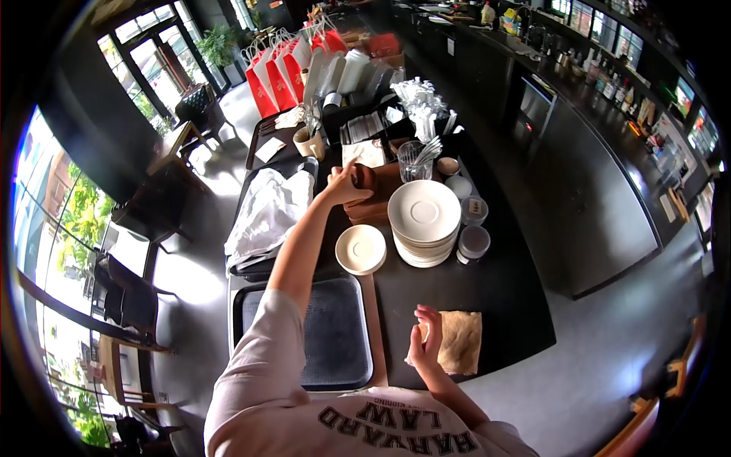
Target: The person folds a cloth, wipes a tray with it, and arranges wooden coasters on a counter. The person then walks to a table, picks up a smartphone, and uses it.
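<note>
My left hand (pixel 346 186) reaches far across the counter, with its fingers curved around a brown round piece (pixel 366 178). That piece sits at the near left of a brown wooden box (pixel 384 199); whether it is a cup or a stack of coasters I cannot make out. My right hand (pixel 427 339) hovers low at the front, thumb and fingers apart, holding nothing. Beside and partly under it lies a tan, crumpled square cloth (pixel 461 340). A small stack of cream saucers (pixel 361 249) stands nearer than the box, left of a tall stack of white plates (pixel 424 213).
A black tray (pixel 339 335) lies front left, and a white cloth (pixel 270 209) rests on another tray behind it. Right of the plates stand lidded cups (pixel 474 242). A glass with spoons (pixel 415 160), a mug (pixel 308 142) and red paper bags (pixel 278 76) are farther back.
</note>
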Action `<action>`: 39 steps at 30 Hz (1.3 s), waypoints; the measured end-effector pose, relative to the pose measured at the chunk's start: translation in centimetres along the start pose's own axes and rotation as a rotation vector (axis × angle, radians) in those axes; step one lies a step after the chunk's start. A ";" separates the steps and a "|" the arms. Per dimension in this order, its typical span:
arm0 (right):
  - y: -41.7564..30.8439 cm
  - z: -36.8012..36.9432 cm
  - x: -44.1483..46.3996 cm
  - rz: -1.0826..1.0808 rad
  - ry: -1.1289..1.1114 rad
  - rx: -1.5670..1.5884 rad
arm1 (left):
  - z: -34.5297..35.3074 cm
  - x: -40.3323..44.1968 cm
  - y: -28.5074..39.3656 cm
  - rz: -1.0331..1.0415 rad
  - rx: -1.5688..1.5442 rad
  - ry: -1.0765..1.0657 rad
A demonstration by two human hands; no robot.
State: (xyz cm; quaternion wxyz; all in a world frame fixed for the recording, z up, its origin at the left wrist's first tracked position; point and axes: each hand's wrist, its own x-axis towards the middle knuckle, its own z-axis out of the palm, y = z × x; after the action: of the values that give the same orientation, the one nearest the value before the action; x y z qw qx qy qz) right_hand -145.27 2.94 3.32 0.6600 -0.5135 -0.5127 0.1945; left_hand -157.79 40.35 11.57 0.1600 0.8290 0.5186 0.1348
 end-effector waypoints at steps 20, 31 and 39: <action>1.0 -0.7 1.6 0.719 -0.827 0.807 | 11.8 -31.5 8.9 0.496 -0.665 0.172; 6.1 0.1 5.4 0.362 -0.799 0.511 | 10.8 -25.9 9.0 0.659 -0.532 0.149; 8.4 1.5 5.2 0.364 -0.740 0.543 | 11.1 -24.7 7.8 0.652 -0.480 0.136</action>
State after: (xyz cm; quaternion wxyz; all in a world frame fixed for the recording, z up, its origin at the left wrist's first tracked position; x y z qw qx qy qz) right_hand -142.21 11.07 -1.66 0.4988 -0.3006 -0.5457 0.6026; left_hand -157.62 13.48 3.20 0.2632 0.8783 0.1918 0.3501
